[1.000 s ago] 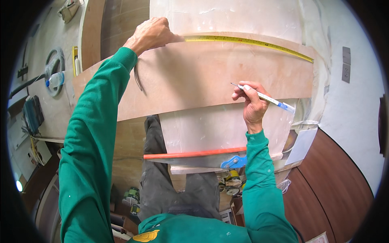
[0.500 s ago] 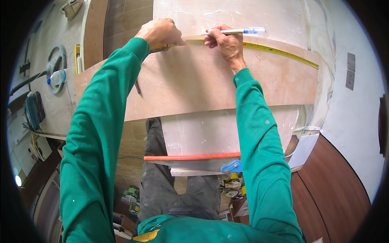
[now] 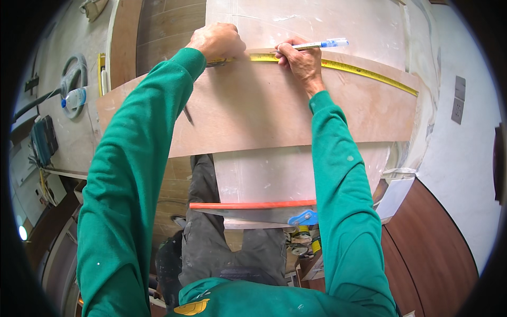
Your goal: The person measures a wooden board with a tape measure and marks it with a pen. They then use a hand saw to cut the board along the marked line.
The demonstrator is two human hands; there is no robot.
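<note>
A long plywood board (image 3: 253, 111) lies across a white worktop (image 3: 296, 21). A yellow tape measure (image 3: 364, 71) runs along the board's far edge. My left hand (image 3: 217, 41) presses down on the tape's near end at that edge. My right hand (image 3: 298, 59) grips a white and blue pen (image 3: 321, 44) with its tip down at the tape, just right of my left hand. Both arms wear green sleeves.
An orange-edged straightedge with a blue clamp (image 3: 253, 206) lies at the worktop's near edge. A plastic bottle (image 3: 74, 98) and a blue power tool (image 3: 42, 138) sit on the left bench. Wall sockets (image 3: 458, 100) are at right. Dark wooden floor lies below right.
My right hand has moved with the pen from the board's near edge up to the tape at the far edge. My left hand has stayed on the tape.
</note>
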